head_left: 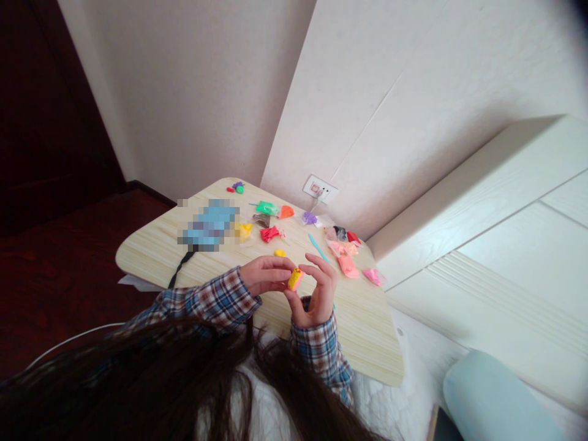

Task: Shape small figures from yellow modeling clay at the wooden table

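Between my hands, above the wooden tabletop, is a small block of modelling clay (pixel 295 279), yellow with pink along one side and a bit of red on top. The fingers of my left hand (pixel 267 273) close on its left side. My right hand (pixel 316 289) curves round from the other side, its thumb and index finger at the block. A small yellow clay lump (pixel 280 252) lies on the table just beyond my left fingers. Past my right fingertips rests a light blue modelling tool (pixel 318 246).
Bags of coloured clay lie across the light wood table (pixel 362 334): green (pixel 266 208), red (pixel 270 234), purple (pixel 309 218), coral (pixel 348 266) and others. A blurred blue object (pixel 211 225) with a black strap sits left. A wall socket (pixel 320 188) holds a plug behind.
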The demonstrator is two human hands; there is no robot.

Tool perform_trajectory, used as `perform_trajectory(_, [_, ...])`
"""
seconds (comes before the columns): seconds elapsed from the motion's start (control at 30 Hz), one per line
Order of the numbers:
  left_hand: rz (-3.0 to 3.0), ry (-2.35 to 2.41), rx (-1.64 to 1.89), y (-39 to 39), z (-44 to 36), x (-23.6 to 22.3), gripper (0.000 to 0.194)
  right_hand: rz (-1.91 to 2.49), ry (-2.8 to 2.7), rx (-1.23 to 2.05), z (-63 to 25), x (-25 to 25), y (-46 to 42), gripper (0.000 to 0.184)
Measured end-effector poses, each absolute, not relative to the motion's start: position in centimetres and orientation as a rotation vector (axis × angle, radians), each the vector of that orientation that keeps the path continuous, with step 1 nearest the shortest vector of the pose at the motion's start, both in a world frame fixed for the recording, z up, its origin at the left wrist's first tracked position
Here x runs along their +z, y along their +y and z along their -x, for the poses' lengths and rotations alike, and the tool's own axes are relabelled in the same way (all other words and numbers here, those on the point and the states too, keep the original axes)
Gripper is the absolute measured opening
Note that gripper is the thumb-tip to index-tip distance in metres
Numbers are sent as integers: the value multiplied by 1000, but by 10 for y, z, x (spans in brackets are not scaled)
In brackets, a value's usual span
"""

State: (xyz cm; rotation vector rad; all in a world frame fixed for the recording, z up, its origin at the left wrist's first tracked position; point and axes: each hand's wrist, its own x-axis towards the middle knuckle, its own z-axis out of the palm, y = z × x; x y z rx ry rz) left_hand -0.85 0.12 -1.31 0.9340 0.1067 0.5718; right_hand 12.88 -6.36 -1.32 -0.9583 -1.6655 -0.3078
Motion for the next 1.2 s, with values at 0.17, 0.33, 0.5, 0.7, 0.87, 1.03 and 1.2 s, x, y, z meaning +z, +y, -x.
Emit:
perform_trajectory(0.17, [-909,78,604,4,6,-20,27,972,-1673,-301,-128,-13,-64,35])
perform_trajectory(0.33, [-909,50,627,6,4,-24,27,1010,-1705,-306,-129,-13,-65,34])
perform_trajectory(0.5, [-887,20,617,7,5,-22,26,1067,-1690,-253,-125,-10,-69,31])
perform_trajectory(0.7, [-881,10,612,6,5,-21,32,1009,-1682,-233,-127,-15,-66,40])
perform_trajectory(0.87, [-939,33,645,4,4,-19,29,917,-1581,-227,-130,-20,-61,28])
perform_trajectory(1.03, [-1094,63,798,0,5,-13,24,931,-1558,-236,-130,-18,-64,18])
perform_trajectory(1.2, [-1192,89,870,-3,7,-8,23,929,-1549,-257,-131,-18,-65,13])
